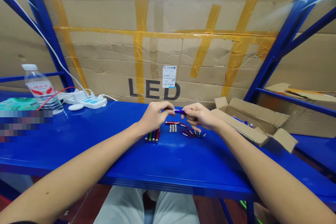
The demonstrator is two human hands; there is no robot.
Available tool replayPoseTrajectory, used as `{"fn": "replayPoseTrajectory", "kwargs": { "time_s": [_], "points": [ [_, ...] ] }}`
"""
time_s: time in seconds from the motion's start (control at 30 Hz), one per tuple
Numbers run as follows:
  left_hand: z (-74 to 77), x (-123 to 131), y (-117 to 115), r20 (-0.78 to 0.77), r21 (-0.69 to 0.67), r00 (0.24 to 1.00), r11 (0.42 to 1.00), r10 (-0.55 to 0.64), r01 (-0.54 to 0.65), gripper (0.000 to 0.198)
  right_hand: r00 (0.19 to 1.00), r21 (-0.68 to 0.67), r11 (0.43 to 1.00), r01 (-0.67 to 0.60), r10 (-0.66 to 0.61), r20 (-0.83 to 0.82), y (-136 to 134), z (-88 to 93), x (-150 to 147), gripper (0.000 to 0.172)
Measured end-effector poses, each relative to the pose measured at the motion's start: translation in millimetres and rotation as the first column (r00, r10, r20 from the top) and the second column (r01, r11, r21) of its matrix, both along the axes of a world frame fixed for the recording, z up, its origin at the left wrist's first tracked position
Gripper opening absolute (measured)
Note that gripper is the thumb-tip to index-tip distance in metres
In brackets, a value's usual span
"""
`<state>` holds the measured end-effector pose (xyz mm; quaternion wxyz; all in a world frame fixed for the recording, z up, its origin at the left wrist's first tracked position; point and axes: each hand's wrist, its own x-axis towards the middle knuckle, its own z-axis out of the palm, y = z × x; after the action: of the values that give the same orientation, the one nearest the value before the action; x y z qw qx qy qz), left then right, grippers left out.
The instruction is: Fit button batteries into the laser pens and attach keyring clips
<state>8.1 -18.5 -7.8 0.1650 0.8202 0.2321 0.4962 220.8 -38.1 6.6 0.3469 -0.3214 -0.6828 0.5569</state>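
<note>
Between my hands, above the blue table (168, 162), is a slim blue metal tube (179, 111), like a small penlight. My left hand (157, 113) pinches its silvery left end with thumb and finger. My right hand (201, 115) grips the other end, partly hiding it. Beneath them lies a red penlight (172, 123) with a red clip at its right end. Small silver button cells (173, 128) sit in neat rows just below it. Several coloured carabiner clips (193, 133) lie to the right. Under my left wrist, several coloured tubes (152, 137) are lined up side by side, their far ends hidden.
An open cardboard box (237, 129) with blue items inside stands at the right. At the left are a water bottle (42, 89), a white power strip (94, 103) with cables and a green packet (19, 104). A large taped carton (110, 56) closes off the back between blue rack posts (278, 50).
</note>
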Motion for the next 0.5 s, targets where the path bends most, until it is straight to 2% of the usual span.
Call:
{"fn": "replayPoseTrajectory", "kwargs": {
  "time_s": [0.1,0.23,0.37,0.5],
  "points": [
    [1.3,0,-2,-0.042,0.087,0.999,0.996,0.002,0.001,0.009,0.999,-0.204,0.979,-0.028,0.019,-0.045,2,0.5,3,0.026],
    [3.5,2,-5,-0.075,0.086,0.996,0.995,-0.048,0.055,0.009,0.993,-0.461,0.880,-0.113,0.087,-0.077,8,0.5,9,0.020],
    [4.4,3,-6,-0.071,0.009,0.992,0.994,-0.107,0.108,0.011,0.987,-0.535,0.830,-0.157,0.119,-0.106,13,-0.4,13,0.015],
    [2.3,4,-6,-0.003,-0.122,0.982,0.974,-0.190,0.189,0.008,0.994,-0.517,0.850,-0.105,0.069,-0.088,10,1.9,10,0.013]
  ]
}}
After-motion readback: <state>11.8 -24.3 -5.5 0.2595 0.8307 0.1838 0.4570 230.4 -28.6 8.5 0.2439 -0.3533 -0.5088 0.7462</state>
